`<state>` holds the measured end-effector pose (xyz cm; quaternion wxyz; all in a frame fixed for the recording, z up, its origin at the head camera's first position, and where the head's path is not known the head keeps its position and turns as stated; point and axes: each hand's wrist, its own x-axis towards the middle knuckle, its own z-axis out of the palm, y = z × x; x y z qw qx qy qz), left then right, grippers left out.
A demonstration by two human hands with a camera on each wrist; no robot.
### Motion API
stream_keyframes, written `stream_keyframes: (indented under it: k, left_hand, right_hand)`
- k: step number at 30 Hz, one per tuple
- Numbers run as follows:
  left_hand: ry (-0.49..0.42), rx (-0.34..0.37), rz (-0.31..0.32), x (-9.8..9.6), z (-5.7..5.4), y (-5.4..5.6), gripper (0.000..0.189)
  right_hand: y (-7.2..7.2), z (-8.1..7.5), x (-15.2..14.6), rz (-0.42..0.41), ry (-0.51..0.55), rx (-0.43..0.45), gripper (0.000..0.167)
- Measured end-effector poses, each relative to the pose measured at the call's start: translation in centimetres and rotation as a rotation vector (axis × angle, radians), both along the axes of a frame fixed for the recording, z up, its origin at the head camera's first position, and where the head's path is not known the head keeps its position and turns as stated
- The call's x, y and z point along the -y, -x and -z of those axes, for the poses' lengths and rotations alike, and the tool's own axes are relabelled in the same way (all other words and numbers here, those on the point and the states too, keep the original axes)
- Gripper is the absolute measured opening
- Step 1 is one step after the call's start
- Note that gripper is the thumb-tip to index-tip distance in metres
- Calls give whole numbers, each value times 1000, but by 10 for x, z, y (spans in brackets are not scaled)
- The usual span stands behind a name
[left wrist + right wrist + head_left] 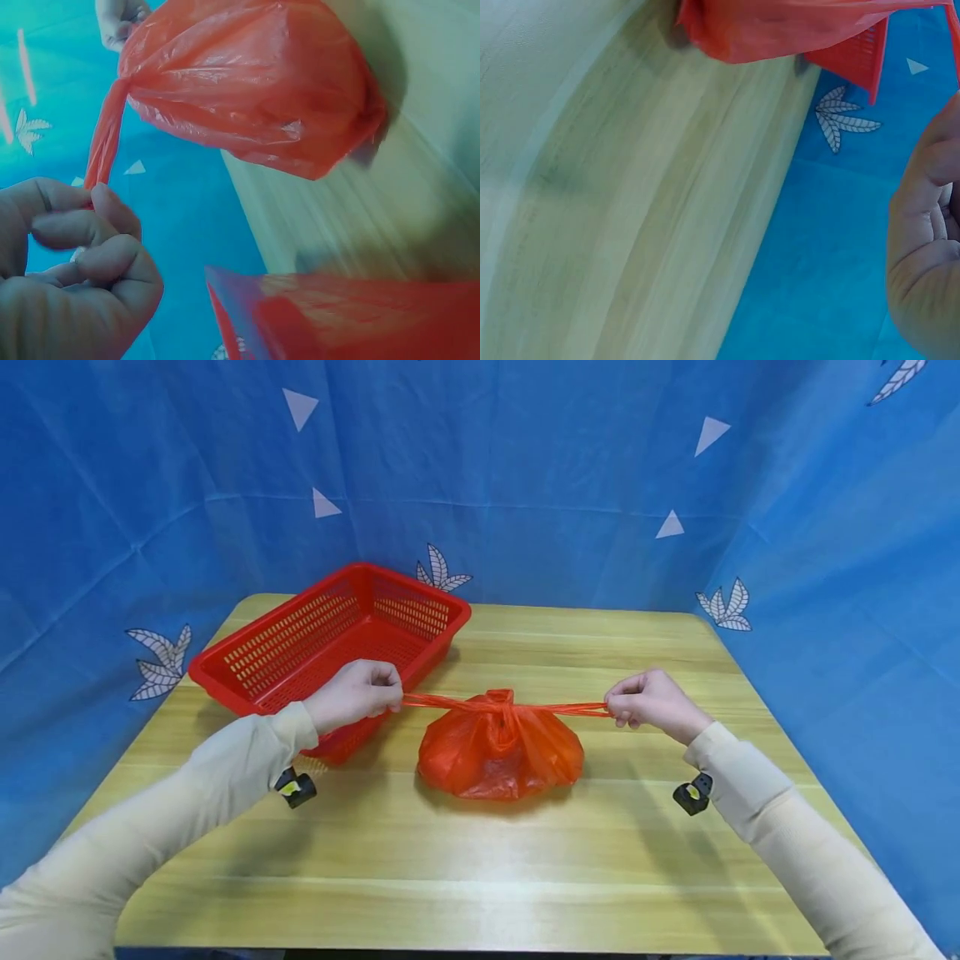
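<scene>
A red-orange plastic bag (501, 760) sits bulging on the table, its top gathered into a knot at the middle. What it contains is hidden. My left hand (358, 695) pinches one stretched handle of the bag between thumb and fingertips. On the other side, my right hand (654, 703) pinches the opposite handle. Both handles run taut and nearly level out from the knot. The left wrist view shows the twisted handle (107, 139) leading from the bag (255, 82) to the left fingers. In the right wrist view the right hand (930, 225) is cut off by the frame edge.
A red plastic basket (277, 647) with slotted sides stands at the back left, partly behind my left hand. The wooden table (495, 877) carries both things. Blue cloth (525, 460) with white leaf and triangle prints hangs behind and at both sides.
</scene>
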<state>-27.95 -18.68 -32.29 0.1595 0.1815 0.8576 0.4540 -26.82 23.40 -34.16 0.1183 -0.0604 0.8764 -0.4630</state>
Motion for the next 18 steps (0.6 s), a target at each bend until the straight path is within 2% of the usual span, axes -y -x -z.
stream_keyframes:
  k: [9, 18]
  left_hand:
    - [-23, -19, -19, 20, 13, -8, 11]
    - [18, -34, -53, 29, 20, -6, 12]
  right_hand:
    - [2, 22, -6, 11, -22, -38, 25]
    - [0, 35, -17, 41, -51, -21, 32]
